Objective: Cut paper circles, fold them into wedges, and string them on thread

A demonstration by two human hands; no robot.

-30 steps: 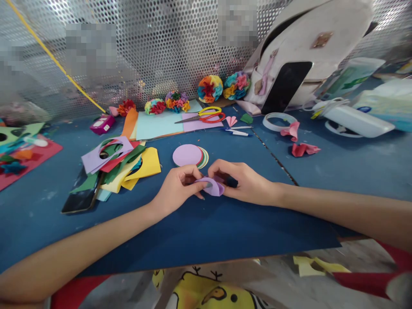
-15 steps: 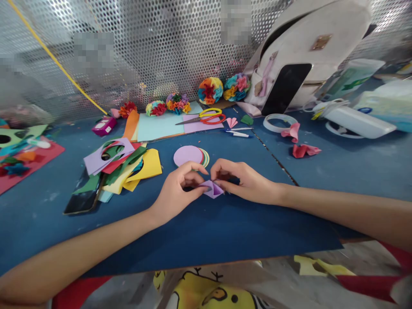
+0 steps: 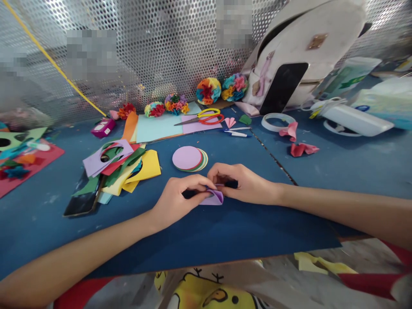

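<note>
A small folded purple paper piece (image 3: 213, 197) lies on the blue table (image 3: 225, 231) in the middle of the view. My left hand (image 3: 178, 199) pinches its left side between thumb and fingers. My right hand (image 3: 240, 183) presses on its right side with curled fingers. Just behind both hands sits a stack of cut paper circles (image 3: 189, 158) with a purple one on top.
Left of the hands lie coloured paper offcuts (image 3: 120, 162) over a dark phone (image 3: 82, 201). Farther back are paper sheets (image 3: 161, 125), scissors (image 3: 206, 116), finished paper flowers (image 3: 209, 90), a tape roll (image 3: 277, 121), pink folded pieces (image 3: 301, 149) and a white bag (image 3: 309, 47).
The purple piece went from an open curl to a pointed fold, and is now pressed flatter on the table. Both hands have closed in on it and dropped slightly.
</note>
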